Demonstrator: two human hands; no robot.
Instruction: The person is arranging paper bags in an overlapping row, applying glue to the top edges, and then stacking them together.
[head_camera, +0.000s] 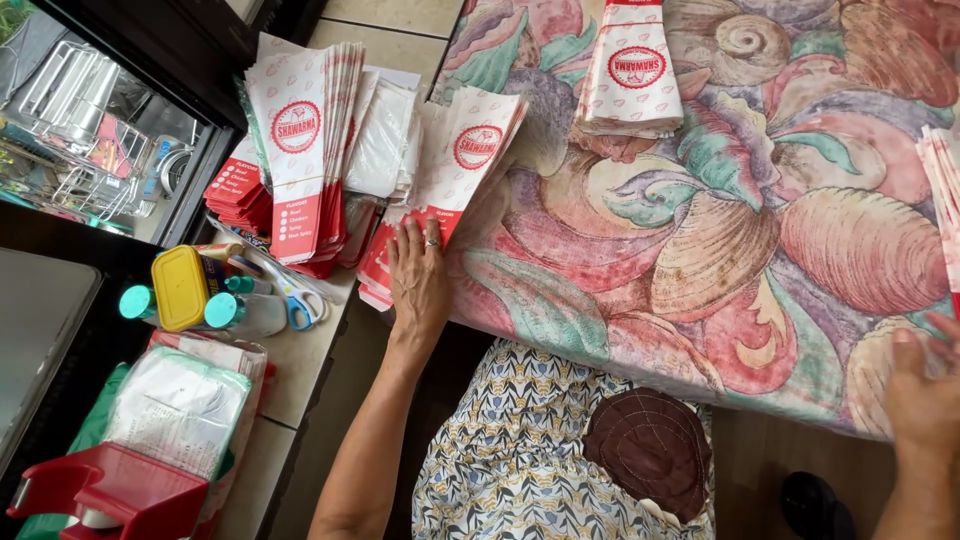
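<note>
- Left hand (418, 275) lay flat, fingers open, on paper bags (455, 175) at tablecloth (720, 230) edge.
- Right hand (925, 390): open, resting on cloth, nothing gripped.
- Bags' long axis ran away from body; left hand nearer.
- Scissors (298, 298) to the left.

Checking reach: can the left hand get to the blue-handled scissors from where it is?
Probably yes. The left hand lies flat on the fanned paper sleeves, and the scissors lie just to its left on the side counter, with nothing standing between them. The yellow-lidded container sits farther left.
</note>
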